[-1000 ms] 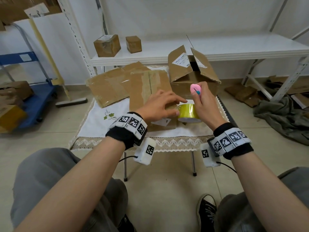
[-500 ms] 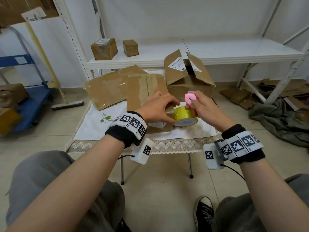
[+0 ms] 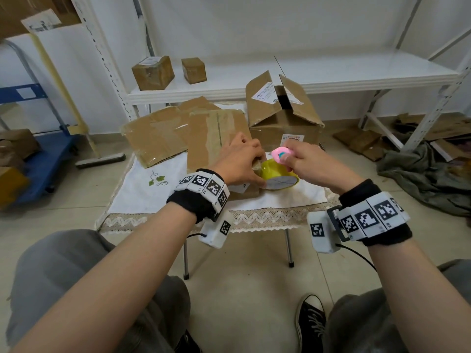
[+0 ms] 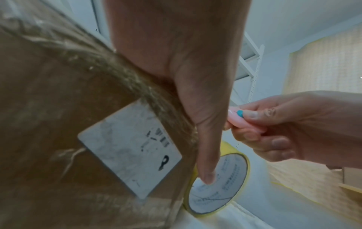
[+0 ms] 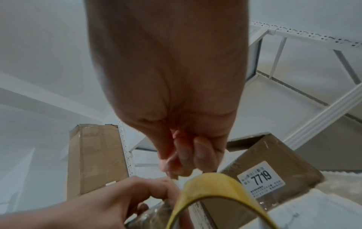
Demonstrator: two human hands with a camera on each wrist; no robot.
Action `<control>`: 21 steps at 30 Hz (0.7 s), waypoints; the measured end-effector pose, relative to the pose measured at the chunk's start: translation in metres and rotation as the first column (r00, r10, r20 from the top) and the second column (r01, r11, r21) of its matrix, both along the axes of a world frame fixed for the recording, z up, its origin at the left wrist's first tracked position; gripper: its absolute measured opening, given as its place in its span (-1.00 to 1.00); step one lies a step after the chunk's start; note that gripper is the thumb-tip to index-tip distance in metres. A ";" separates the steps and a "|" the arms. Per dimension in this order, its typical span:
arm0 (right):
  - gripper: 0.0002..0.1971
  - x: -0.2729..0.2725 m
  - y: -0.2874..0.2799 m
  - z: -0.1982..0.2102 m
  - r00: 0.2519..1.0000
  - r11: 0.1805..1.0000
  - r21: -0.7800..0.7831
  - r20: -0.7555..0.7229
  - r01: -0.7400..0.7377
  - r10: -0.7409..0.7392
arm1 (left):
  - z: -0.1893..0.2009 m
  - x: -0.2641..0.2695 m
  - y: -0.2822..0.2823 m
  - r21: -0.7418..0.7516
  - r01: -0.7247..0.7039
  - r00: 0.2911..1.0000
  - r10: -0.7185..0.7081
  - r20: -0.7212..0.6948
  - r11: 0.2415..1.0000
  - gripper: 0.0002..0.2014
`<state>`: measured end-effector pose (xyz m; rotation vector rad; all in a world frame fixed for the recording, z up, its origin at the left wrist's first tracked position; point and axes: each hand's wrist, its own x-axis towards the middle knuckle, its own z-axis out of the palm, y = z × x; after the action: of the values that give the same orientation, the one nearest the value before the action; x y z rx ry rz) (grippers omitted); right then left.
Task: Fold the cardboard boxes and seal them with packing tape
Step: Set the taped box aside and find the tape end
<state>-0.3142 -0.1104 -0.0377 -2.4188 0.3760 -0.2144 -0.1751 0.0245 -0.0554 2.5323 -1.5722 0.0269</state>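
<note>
Both hands had drawn closer to us than they were a second earlier, and the tape roll (image 3: 279,175) now stood tilted on its edge on the table (image 3: 142,197) instead of lying flatter under them. Our left hand (image 3: 240,161) curled over the near right corner of the flattened cardboard box (image 3: 214,135), fingers bent over its top, and the thumb (image 4: 207,158) reached down until its tip touched the white core face of the roll. Our right hand (image 3: 311,163) pinched a small pink cutter (image 3: 280,154) with a blue slider, held just above the roll.

We judged the key relation to be this: the roll sat directly between the two hands, pressed against the right edge of the flat box, its round face turned toward us and its axis pointing roughly away from us. The left hand was the nearer one, already touching it. We could not tell whether a strip of tape ran from roll to box.

As for containers, an open box (image 3: 283,118) with raised flaps stood just behind the hands; its inside was hidden from us. Two small sealed boxes (image 3: 153,72) sat on the shelf (image 3: 331,72) beyond.
</note>
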 end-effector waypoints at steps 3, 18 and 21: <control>-0.94 0.002 0.007 0.001 0.999 0.995 -0.096 -0.036 0.033 -0.036 | -0.001 -0.001 0.001 -0.008 0.002 1.000 -0.002 0.014 1.000 -0.44; -0.81 0.016 0.034 -0.008 0.985 0.966 -0.220 -0.078 0.136 -0.156 | -0.003 -0.003 0.002 -0.037 0.011 1.000 -0.010 0.028 0.999 -0.46; -0.80 0.016 0.040 -0.009 0.981 0.954 -0.264 -0.088 0.143 -0.172 | -0.004 -0.003 0.002 -0.038 0.008 1.000 -0.007 0.025 0.999 -0.46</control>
<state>-0.2982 -0.0707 -0.0466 -2.6647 0.6281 -0.2110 -0.1777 0.0269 -0.0589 2.5063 -1.5755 0.0873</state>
